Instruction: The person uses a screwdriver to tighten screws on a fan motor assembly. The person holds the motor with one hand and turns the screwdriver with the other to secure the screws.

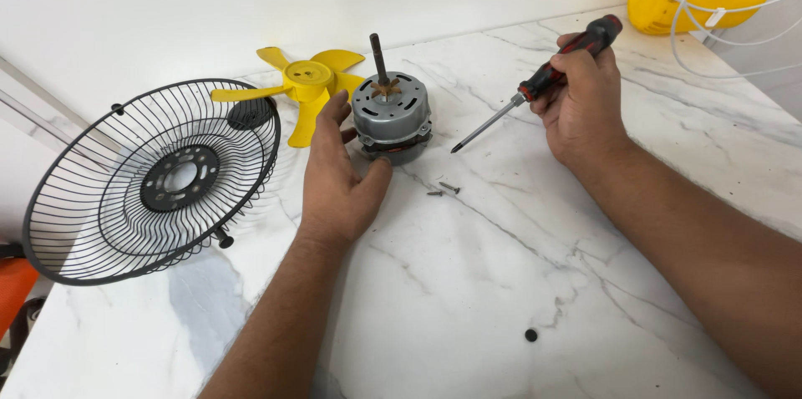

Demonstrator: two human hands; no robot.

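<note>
Marble counter [501, 282]: left hand [338, 173] cups motor [391, 119]; right hand [585, 106] grips screwdriver [535, 86].

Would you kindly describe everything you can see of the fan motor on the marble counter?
The fan motor is a round, grey metal housing with slots in its top, a darker band near its base, and a dark shaft standing upright from a small brass-coloured hub. It sits upright on the white marble counter, in front of the yellow fan blade. The left hand cups its left side; the screwdriver does not touch it.
</note>
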